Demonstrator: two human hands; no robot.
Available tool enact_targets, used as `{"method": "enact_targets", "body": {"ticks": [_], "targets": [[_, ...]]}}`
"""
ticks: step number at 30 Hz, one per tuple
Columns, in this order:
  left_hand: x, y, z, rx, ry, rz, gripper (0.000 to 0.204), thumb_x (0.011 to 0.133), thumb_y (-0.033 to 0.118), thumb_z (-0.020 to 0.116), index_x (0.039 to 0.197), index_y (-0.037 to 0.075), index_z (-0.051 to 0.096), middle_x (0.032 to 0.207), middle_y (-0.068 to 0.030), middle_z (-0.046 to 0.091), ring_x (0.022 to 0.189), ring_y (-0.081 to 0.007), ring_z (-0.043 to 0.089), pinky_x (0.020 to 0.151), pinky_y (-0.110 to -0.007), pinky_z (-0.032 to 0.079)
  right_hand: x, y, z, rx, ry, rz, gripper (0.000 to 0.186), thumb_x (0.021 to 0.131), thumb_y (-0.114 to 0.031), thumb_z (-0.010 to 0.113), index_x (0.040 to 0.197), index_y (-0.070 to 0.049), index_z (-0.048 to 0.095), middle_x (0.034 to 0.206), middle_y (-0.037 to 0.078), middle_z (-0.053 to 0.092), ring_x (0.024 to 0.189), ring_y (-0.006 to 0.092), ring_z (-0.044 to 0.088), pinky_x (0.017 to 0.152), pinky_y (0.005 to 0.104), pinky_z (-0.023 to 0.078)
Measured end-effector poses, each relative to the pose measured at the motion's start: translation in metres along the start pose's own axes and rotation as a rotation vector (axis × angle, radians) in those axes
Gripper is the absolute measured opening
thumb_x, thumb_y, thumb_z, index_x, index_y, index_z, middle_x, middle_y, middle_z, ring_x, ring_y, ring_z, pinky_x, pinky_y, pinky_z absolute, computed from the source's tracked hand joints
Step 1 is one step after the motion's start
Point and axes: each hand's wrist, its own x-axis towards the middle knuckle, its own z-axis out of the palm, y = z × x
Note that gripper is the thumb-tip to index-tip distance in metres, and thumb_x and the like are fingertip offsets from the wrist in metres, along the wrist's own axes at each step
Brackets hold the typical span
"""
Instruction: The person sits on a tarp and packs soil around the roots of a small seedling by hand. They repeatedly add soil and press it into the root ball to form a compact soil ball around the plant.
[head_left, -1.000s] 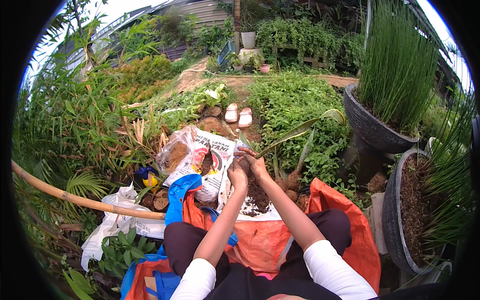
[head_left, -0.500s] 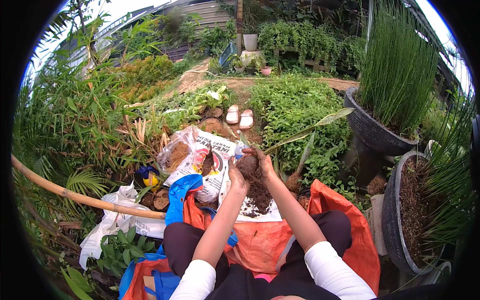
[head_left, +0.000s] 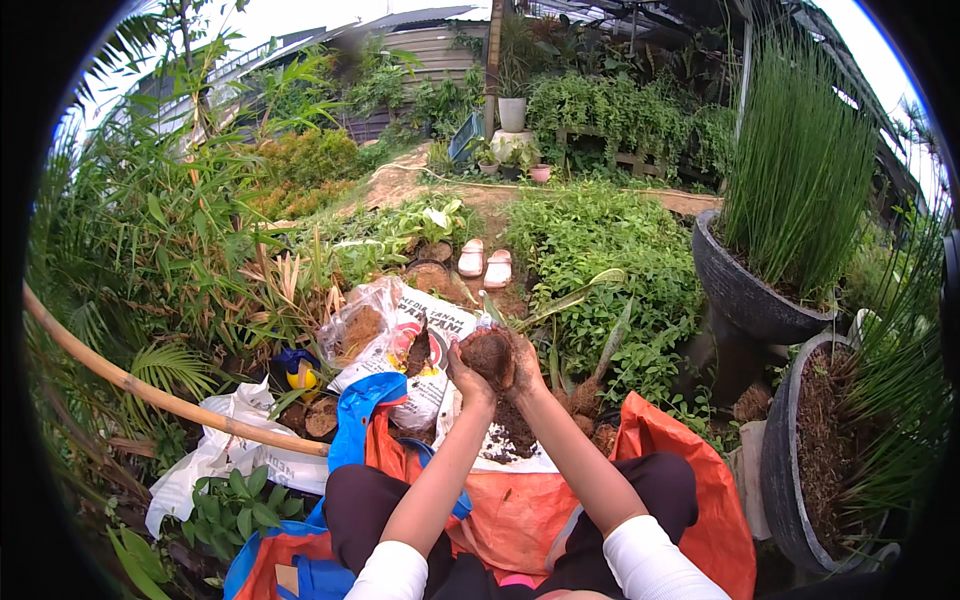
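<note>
Cupping a brown root ball [head_left: 487,356] between left hand [head_left: 468,375] and right hand [head_left: 525,368]

Half a second earlier the root ball sat partly behind the hands; by this moment its rounded face had turned more toward the camera (the view itself had tipped up slightly). It was near the loose soil [head_left: 512,435] on a white sheet [head_left: 540,461]. Both hands were half curled, pressed to its opposite sides. A long leaf [head_left: 570,297], which had reached farther to the upper right, looked shorter. The right fingertips were hidden behind the ball, and whether the leaf joined it could not be seen. The lower edge cut off the white sleeves [head_left: 395,573].
</note>
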Motion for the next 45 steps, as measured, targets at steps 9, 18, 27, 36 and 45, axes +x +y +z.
{"method": "enact_targets", "body": {"ticks": [9, 18, 27, 36, 45], "targets": [[-0.017, -0.013, 0.002, 0.492, -0.153, 0.345, 0.033, 0.088, 0.026, 0.044, 0.099, -0.003, 0.057, 0.094, -0.0103, 0.060, 0.089, -0.0183, 0.055, 0.086, -0.031, 0.038, 0.001, -0.021, 0.003, 0.084, -0.131, -0.112, 0.015, 0.084, -0.001, 0.042, 0.097, 0.005, 0.041, 0.102, 0.024, 0.053, 0.068, 0.0163, 0.055, 0.058, 0.0227, 0.049], [-0.014, 0.018, 0.019, 0.158, -0.174, -0.118, 0.032, 0.080, 0.030, 0.056, 0.102, 0.007, 0.055, 0.098, -0.0043, 0.057, 0.091, -0.0152, 0.054, 0.080, -0.030, 0.042, -0.017, -0.036, 0.018, -0.492, -0.248, -0.293, 0.026, 0.084, -0.020, 0.053, 0.102, -0.002, 0.053, 0.093, 0.002, 0.056, 0.085, 0.0088, 0.051, 0.076, 0.0219, 0.040], [-0.018, -0.004, 0.010, 0.090, -0.116, -0.128, 0.029, 0.087, 0.024, 0.046, 0.109, 0.005, 0.051, 0.105, -0.0052, 0.055, 0.096, -0.0164, 0.054, 0.082, -0.030, 0.043, -0.015, -0.020, 0.002, -0.531, -0.173, -0.302, 0.025, 0.085, -0.020, 0.050, 0.102, -0.003, 0.056, 0.082, 0.001, 0.056, 0.074, 0.0068, 0.050, 0.066, 0.0214, 0.043], [-0.010, -0.020, 0.008, 0.308, -0.192, 0.134, 0.039, 0.090, 0.036, 0.039, 0.111, 0.003, 0.042, 0.107, -0.0079, 0.048, 0.099, -0.0170, 0.047, 0.088, -0.032, 0.036, -0.026, -0.022, 0.013, -0.376, -0.045, -0.464, 0.023, 0.079, -0.010, 0.058, 0.097, 0.003, 0.053, 0.091, 0.008, 0.059, 0.082, 0.0112, 0.055, 0.071, 0.0252, 0.045], [-0.017, 0.007, 0.014, 0.293, -0.190, -0.241, 0.042, 0.087, 0.039, 0.043, 0.113, 0.006, 0.043, 0.110, -0.0079, 0.047, 0.101, -0.0183, 0.045, 0.085, -0.032, 0.037, -0.021, -0.040, 0.011, -1.228, 0.227, -0.558, 0.035, 0.080, -0.017, 0.058, 0.103, 0.008, 0.049, 0.095, 0.011, 0.059, 0.083, 0.0115, 0.053, 0.076, 0.0232, 0.042]]}}
